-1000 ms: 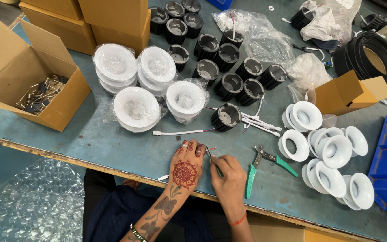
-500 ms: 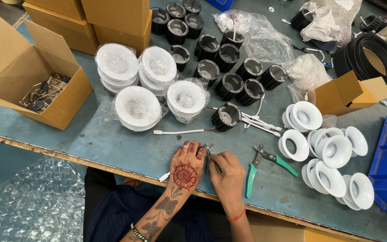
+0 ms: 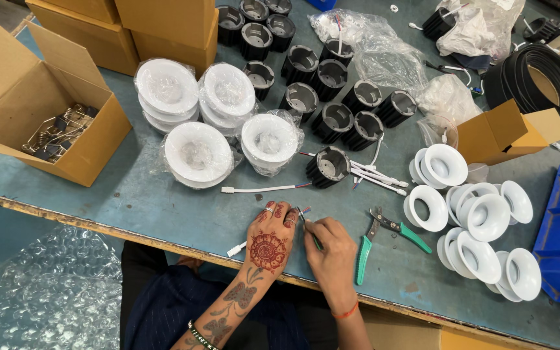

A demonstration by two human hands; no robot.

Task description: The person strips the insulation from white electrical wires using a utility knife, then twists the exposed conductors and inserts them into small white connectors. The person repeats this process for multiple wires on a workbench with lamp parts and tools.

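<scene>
The left hand (image 3: 268, 238) and the right hand (image 3: 329, 245) are meeting at the near edge of the blue-grey table (image 3: 163, 204), both pinching the coloured wire ends (image 3: 303, 213) between fingertips; green-handled pliers (image 3: 384, 240) are lying just beside the right hand

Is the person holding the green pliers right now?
No, the green-handled pliers lie on the table beside the right hand, while both it and the left hand pinch thin coloured wires.

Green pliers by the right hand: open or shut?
Open. The pliers lie flat on the table, green handles splayed wide apart, beside the right hand; neither hand touches them.
</scene>
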